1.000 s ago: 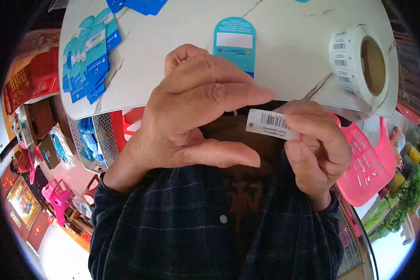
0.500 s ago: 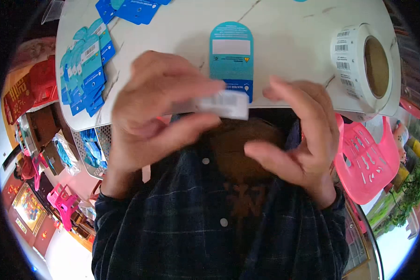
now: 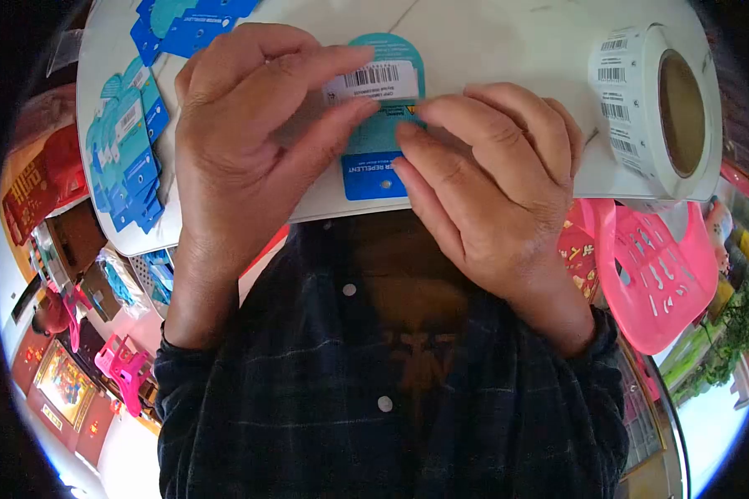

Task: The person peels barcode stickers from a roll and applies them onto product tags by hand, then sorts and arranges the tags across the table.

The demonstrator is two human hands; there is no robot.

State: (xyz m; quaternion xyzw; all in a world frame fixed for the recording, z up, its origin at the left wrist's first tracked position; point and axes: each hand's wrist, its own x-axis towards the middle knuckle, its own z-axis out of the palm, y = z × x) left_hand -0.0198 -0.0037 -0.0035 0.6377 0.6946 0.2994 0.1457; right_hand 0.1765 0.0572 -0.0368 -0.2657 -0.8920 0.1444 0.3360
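A teal and blue card [image 3: 373, 177] lies on the white table near its front edge. Over the card's upper part is a white barcode sticker [image 3: 383, 79], its left end between the thumb and forefinger of my left hand [image 3: 254, 137]. My right hand [image 3: 499, 170] touches the card's right side, its fingers bent and near each other; whether they grip the card cannot be made out. Whether the sticker lies flat on the card is unclear.
Overlapping teal and blue cards [image 3: 129, 158] lie at the table's left, with more cards [image 3: 195, 29] at the back left. A roll of barcode stickers [image 3: 649, 108] stands at the right. Beyond the table's right edge is a pink chair [image 3: 657, 274].
My left hand has carried the sticker from in front of the table up over the card. My right hand, which had let go of the sticker, has moved left to the card.
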